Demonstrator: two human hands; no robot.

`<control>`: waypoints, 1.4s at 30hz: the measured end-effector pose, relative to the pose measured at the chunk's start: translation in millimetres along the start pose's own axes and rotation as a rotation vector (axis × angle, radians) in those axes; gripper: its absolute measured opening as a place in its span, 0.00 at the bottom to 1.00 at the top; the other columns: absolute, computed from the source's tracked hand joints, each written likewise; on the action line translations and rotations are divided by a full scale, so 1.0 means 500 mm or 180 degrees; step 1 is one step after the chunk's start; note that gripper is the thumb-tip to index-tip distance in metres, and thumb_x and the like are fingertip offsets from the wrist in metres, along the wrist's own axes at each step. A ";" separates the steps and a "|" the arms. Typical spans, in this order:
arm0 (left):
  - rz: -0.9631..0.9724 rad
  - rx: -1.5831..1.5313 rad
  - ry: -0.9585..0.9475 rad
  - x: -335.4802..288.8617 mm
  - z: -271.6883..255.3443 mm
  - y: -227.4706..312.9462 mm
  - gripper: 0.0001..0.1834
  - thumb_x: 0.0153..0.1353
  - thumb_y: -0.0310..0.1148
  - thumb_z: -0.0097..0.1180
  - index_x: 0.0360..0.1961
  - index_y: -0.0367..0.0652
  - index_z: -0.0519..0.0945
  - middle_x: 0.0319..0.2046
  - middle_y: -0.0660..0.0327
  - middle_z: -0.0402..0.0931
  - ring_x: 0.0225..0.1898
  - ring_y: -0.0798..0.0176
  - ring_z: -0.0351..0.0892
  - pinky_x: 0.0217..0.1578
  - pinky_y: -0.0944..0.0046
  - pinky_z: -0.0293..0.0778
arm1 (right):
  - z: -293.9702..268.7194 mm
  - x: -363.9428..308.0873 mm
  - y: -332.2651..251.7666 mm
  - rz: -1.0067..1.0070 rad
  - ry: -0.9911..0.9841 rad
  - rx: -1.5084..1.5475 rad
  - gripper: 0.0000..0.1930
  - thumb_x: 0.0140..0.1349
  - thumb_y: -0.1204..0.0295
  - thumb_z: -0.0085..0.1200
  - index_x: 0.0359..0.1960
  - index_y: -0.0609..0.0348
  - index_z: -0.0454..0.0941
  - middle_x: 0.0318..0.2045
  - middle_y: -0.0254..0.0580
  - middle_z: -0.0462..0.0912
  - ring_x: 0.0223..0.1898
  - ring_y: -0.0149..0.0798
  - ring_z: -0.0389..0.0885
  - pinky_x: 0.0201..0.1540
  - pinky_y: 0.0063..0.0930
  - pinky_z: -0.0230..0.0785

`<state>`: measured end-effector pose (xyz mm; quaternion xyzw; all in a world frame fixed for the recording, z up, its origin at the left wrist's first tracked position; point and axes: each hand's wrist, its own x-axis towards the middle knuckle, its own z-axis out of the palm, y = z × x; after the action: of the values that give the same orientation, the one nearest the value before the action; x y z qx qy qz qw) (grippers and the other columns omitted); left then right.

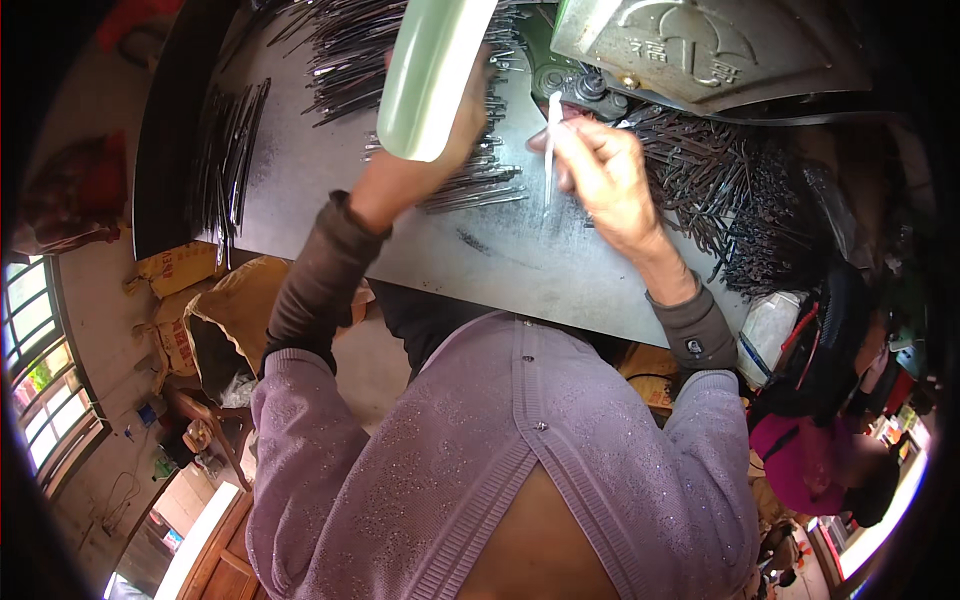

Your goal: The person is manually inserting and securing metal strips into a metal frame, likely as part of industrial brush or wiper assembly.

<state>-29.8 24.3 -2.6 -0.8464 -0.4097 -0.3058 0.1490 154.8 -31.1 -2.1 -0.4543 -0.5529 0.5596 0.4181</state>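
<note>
A pale green lamp housing (410, 100) hangs over my left hand (452, 150) and hides its fingers. That hand is over a pile of thin dark metal rods (365, 60), with more rod ends (480, 188) showing beside it on the table. My right hand (612, 185) is closed in a pinch on a slim, bright rod (549, 160), held roughly upright with its pale tip near the machine. The machine's dark base with bolts (590, 90) lies just beyond my fingertips, under a grey metal cover (690, 45).
A separate bundle of rods (235, 150) lies at the table's left end. Many dark, short rods (735, 190) are heaped right of the machine. The metal tabletop (420, 255) ends close to my body. A person in magenta (800, 465) is at the far right.
</note>
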 end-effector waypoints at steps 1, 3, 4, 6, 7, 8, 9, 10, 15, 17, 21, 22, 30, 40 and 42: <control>-0.0014 0.0006 -0.0006 -0.008 0.013 -0.013 0.06 0.48 0.26 0.57 0.29 0.39 0.77 0.23 0.54 0.70 0.28 0.52 0.69 0.31 0.58 0.66 | 0.007 -0.012 -0.001 0.0075 -0.0266 0.0025 0.12 0.61 0.68 0.47 0.31 0.64 0.79 0.16 0.27 0.72 0.17 0.20 0.67 0.21 0.16 0.61; -0.0575 -0.0509 -0.0006 -0.013 0.035 -0.033 0.06 0.45 0.28 0.58 0.28 0.42 0.78 0.26 0.57 0.67 0.33 0.52 0.65 0.35 0.57 0.62 | 0.015 -0.036 -0.009 0.0398 -0.0497 0.0096 0.09 0.60 0.72 0.48 0.35 0.65 0.78 0.18 0.28 0.72 0.18 0.20 0.68 0.21 0.13 0.61; -0.0580 -0.0507 0.0000 -0.018 0.042 -0.037 0.06 0.45 0.28 0.58 0.28 0.42 0.78 0.26 0.57 0.67 0.33 0.52 0.65 0.35 0.57 0.62 | 0.013 -0.048 -0.012 0.0652 -0.0595 0.0293 0.09 0.60 0.73 0.48 0.37 0.66 0.77 0.19 0.29 0.72 0.19 0.20 0.68 0.21 0.11 0.61; -0.0132 -0.0599 0.0208 -0.011 0.036 -0.028 0.07 0.44 0.27 0.59 0.27 0.44 0.78 0.27 0.58 0.67 0.35 0.52 0.65 0.36 0.56 0.62 | 0.003 -0.076 0.007 0.0754 -0.0565 0.0614 0.07 0.57 0.77 0.50 0.36 0.65 0.75 0.23 0.32 0.73 0.21 0.22 0.71 0.21 0.11 0.63; -0.0243 -0.0893 0.0093 0.001 0.030 -0.013 0.10 0.43 0.26 0.59 0.30 0.42 0.76 0.27 0.58 0.67 0.35 0.52 0.65 0.37 0.56 0.62 | 0.000 -0.093 0.012 0.0677 -0.0328 0.0659 0.05 0.55 0.79 0.51 0.33 0.64 0.74 0.24 0.33 0.74 0.22 0.23 0.73 0.21 0.12 0.65; -0.0263 -0.0894 0.0097 0.009 0.031 -0.004 0.10 0.43 0.26 0.59 0.30 0.42 0.76 0.27 0.58 0.67 0.35 0.52 0.65 0.37 0.56 0.62 | -0.003 -0.110 0.017 0.0599 -0.0100 0.0701 0.03 0.54 0.80 0.52 0.30 0.64 0.73 0.25 0.34 0.74 0.23 0.24 0.75 0.22 0.12 0.66; -0.0004 -0.1252 -0.0064 0.013 0.033 0.004 0.12 0.41 0.25 0.58 0.31 0.41 0.74 0.27 0.57 0.66 0.34 0.52 0.66 0.37 0.55 0.63 | -0.007 -0.124 0.022 0.0303 -0.0013 0.0267 0.06 0.49 0.83 0.55 0.26 0.62 0.71 0.22 0.36 0.74 0.24 0.29 0.77 0.24 0.18 0.69; 0.0259 -0.1609 -0.0222 0.021 0.035 0.014 0.15 0.40 0.24 0.58 0.33 0.41 0.73 0.26 0.56 0.65 0.33 0.52 0.66 0.37 0.54 0.63 | -0.013 -0.133 0.023 0.0313 -0.0024 0.0255 0.06 0.49 0.83 0.55 0.26 0.62 0.71 0.22 0.36 0.74 0.24 0.29 0.77 0.24 0.18 0.69; 0.0556 -0.1365 -0.0367 0.043 0.026 0.103 0.17 0.42 0.27 0.51 0.37 0.41 0.71 0.25 0.59 0.65 0.27 0.57 0.70 0.22 0.61 0.69 | -0.039 -0.160 0.024 -0.1434 -0.0477 -0.2205 0.07 0.42 0.81 0.59 0.25 0.61 0.75 0.18 0.39 0.72 0.21 0.40 0.75 0.24 0.29 0.68; -0.0029 -0.1762 -0.0340 0.030 0.026 0.117 0.15 0.49 0.25 0.51 0.41 0.40 0.73 0.28 0.58 0.71 0.27 0.57 0.74 0.24 0.64 0.71 | -0.039 -0.165 0.031 -0.1805 -0.0585 -0.2933 0.06 0.43 0.79 0.59 0.25 0.61 0.76 0.19 0.40 0.73 0.17 0.41 0.70 0.20 0.32 0.63; -0.1593 -0.3674 -0.0707 0.023 0.014 0.115 0.14 0.58 0.25 0.46 0.46 0.38 0.73 0.31 0.58 0.78 0.26 0.70 0.74 0.23 0.75 0.67 | -0.039 -0.151 0.029 -0.1165 0.0098 -0.3005 0.04 0.49 0.79 0.57 0.27 0.62 0.76 0.19 0.37 0.73 0.16 0.32 0.70 0.17 0.20 0.61; -0.2581 -0.4755 -0.1241 0.030 -0.001 0.115 0.14 0.59 0.24 0.44 0.46 0.38 0.73 0.32 0.58 0.79 0.25 0.74 0.72 0.21 0.78 0.65 | -0.039 -0.138 0.026 -0.1166 0.0102 -0.2998 0.04 0.49 0.79 0.57 0.27 0.62 0.76 0.19 0.37 0.73 0.16 0.32 0.70 0.17 0.20 0.61; -0.4000 -0.6001 -0.1563 0.023 -0.007 0.092 0.14 0.58 0.23 0.41 0.45 0.37 0.73 0.23 0.60 0.74 0.10 0.77 0.56 0.10 0.77 0.52 | -0.042 -0.036 0.023 0.0189 0.0850 -0.0154 0.05 0.57 0.77 0.52 0.25 0.63 0.72 0.18 0.29 0.74 0.19 0.16 0.67 0.19 0.11 0.57; -0.4372 -0.6936 -0.1671 0.017 0.009 0.077 0.10 0.56 0.21 0.44 0.40 0.37 0.72 0.23 0.56 0.71 0.09 0.75 0.52 0.09 0.74 0.49 | -0.038 -0.018 0.022 0.0289 0.0695 0.0248 0.05 0.57 0.75 0.54 0.26 0.62 0.73 0.18 0.30 0.75 0.15 0.16 0.65 0.16 0.11 0.56; -0.4386 -0.6949 -0.1632 0.022 0.008 0.081 0.10 0.56 0.21 0.44 0.40 0.37 0.72 0.22 0.56 0.71 0.09 0.75 0.53 0.09 0.74 0.50 | -0.039 -0.017 0.018 0.0305 0.0686 0.0312 0.05 0.57 0.74 0.54 0.26 0.61 0.73 0.18 0.31 0.75 0.14 0.17 0.66 0.15 0.11 0.56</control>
<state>8.7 7.7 1.3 -0.1830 -0.3148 -0.3218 -0.8740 175.9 -35.2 -10.3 -0.5167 -0.4544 0.5533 0.4695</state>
